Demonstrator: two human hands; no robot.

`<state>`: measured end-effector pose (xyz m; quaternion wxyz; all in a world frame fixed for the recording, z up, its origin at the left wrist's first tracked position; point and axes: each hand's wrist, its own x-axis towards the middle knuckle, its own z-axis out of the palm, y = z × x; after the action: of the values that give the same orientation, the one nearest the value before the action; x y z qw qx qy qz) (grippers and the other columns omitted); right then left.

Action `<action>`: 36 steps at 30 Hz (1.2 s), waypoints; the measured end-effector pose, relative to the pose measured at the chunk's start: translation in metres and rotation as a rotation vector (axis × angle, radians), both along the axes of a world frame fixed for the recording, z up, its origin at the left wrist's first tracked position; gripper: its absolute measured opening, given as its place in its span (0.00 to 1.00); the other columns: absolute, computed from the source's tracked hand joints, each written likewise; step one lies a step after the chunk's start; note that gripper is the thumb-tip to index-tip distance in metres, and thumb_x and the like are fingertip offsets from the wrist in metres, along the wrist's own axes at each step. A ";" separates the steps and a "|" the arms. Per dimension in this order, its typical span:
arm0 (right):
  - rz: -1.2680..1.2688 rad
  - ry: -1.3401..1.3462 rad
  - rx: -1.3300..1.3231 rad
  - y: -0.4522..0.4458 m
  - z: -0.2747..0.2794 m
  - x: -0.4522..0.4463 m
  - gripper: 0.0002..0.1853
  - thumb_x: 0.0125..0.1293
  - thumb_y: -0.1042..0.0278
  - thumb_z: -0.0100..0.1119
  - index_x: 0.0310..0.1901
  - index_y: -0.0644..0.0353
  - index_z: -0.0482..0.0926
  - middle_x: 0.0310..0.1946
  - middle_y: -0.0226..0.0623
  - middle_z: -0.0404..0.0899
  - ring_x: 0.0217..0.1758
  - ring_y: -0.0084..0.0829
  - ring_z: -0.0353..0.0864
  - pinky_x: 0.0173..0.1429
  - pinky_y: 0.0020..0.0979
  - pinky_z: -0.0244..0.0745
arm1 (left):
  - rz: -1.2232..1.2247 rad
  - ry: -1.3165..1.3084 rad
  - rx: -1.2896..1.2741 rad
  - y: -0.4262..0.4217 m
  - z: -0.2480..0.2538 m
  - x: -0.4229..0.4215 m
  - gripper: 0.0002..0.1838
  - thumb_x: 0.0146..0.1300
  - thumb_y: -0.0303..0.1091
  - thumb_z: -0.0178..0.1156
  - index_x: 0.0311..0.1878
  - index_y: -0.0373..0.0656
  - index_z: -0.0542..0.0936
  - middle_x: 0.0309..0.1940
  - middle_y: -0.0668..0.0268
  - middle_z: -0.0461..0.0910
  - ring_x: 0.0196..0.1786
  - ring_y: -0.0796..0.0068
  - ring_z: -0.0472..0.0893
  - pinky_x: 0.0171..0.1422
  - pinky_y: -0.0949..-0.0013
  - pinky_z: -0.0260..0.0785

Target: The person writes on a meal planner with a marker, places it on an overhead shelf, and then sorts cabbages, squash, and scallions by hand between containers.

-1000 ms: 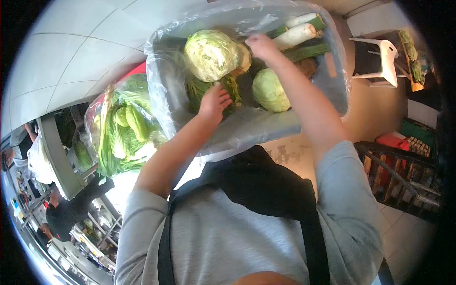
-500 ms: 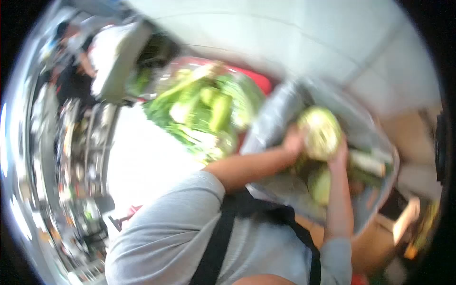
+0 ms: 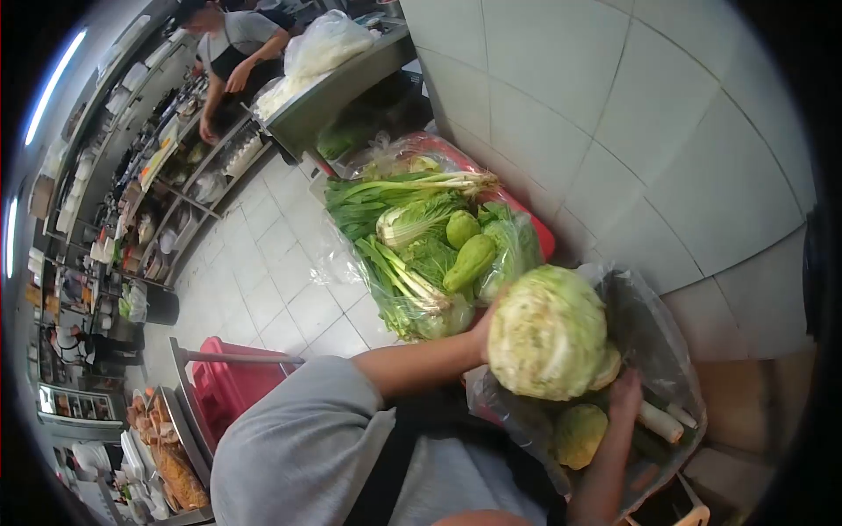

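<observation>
White wall tiles (image 3: 561,105) stand far right as the big cabbage (image 3: 548,333), unheld in the lined bin (image 3: 658,329) a second ago, now seems lifted clear above its left end, the left hand (image 3: 483,335) clasping it, the right hand (image 3: 625,399) nearer, its grip unclear

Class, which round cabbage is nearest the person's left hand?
The large, pale cabbage, right against the left hand; the greener cabbage lies lower inside the plastic-lined bin, apart from that hand.

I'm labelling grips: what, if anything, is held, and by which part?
The large cabbage: the left hand, partly hidden, holds it by the side. Whether the right hand grips the smaller pale vegetable beside it can't be told.
</observation>
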<state>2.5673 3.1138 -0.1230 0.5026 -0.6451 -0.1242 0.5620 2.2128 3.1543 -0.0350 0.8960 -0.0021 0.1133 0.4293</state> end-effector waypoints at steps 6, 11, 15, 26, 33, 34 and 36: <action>-0.214 0.889 0.213 -0.003 -0.103 -0.019 0.21 0.65 0.50 0.49 0.55 0.51 0.74 0.55 0.34 0.75 0.55 0.37 0.76 0.52 0.45 0.78 | 0.077 -0.040 -0.049 -0.023 -0.036 -0.087 0.36 0.64 0.64 0.45 0.64 0.44 0.66 0.60 0.57 0.70 0.61 0.56 0.70 0.67 0.47 0.60; -0.540 0.504 0.202 -0.011 -0.170 -0.020 0.25 0.58 0.49 0.57 0.57 0.45 0.72 0.56 0.33 0.73 0.57 0.39 0.72 0.58 0.52 0.67 | 0.023 0.166 -0.208 -0.039 -0.057 -0.132 0.35 0.65 0.62 0.44 0.64 0.45 0.66 0.61 0.57 0.69 0.62 0.57 0.69 0.68 0.49 0.59; -0.716 0.605 0.114 -0.002 -0.153 -0.043 0.39 0.62 0.27 0.34 0.66 0.47 0.64 0.69 0.33 0.58 0.71 0.41 0.54 0.70 0.56 0.41 | -0.013 0.234 -0.245 -0.036 -0.060 -0.149 0.33 0.66 0.60 0.44 0.65 0.45 0.66 0.61 0.58 0.69 0.62 0.58 0.68 0.69 0.50 0.58; -0.949 0.536 0.125 0.006 -0.150 -0.054 0.33 0.64 0.34 0.39 0.61 0.50 0.68 0.60 0.33 0.67 0.62 0.38 0.66 0.67 0.44 0.57 | -0.080 0.273 -0.257 -0.018 -0.074 -0.139 0.30 0.68 0.55 0.43 0.65 0.45 0.65 0.62 0.58 0.67 0.64 0.60 0.66 0.70 0.54 0.56; -0.816 0.508 0.194 0.008 -0.152 -0.034 0.29 0.62 0.40 0.44 0.59 0.49 0.71 0.59 0.36 0.70 0.59 0.42 0.70 0.59 0.51 0.68 | -0.093 0.233 -0.237 -0.018 -0.082 -0.128 0.28 0.69 0.52 0.42 0.66 0.46 0.64 0.63 0.59 0.66 0.65 0.62 0.64 0.71 0.56 0.55; -0.794 0.545 0.292 0.014 -0.128 -0.045 0.27 0.64 0.46 0.39 0.57 0.54 0.73 0.57 0.38 0.73 0.59 0.40 0.72 0.61 0.49 0.68 | -0.086 0.212 -0.220 -0.018 -0.085 -0.125 0.28 0.69 0.52 0.42 0.66 0.46 0.64 0.63 0.59 0.66 0.65 0.62 0.64 0.71 0.56 0.55; -0.697 0.523 0.460 0.016 -0.134 -0.048 0.26 0.60 0.52 0.49 0.57 0.57 0.71 0.53 0.39 0.75 0.55 0.41 0.75 0.58 0.49 0.72 | -0.072 0.160 -0.192 -0.015 -0.090 -0.123 0.27 0.70 0.51 0.42 0.66 0.46 0.64 0.63 0.59 0.66 0.66 0.62 0.64 0.71 0.57 0.54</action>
<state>2.5193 3.1298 -0.2568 0.8045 -0.3579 0.1084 0.4614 2.0897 3.1391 -0.1252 0.8946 -0.0495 0.2252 0.3827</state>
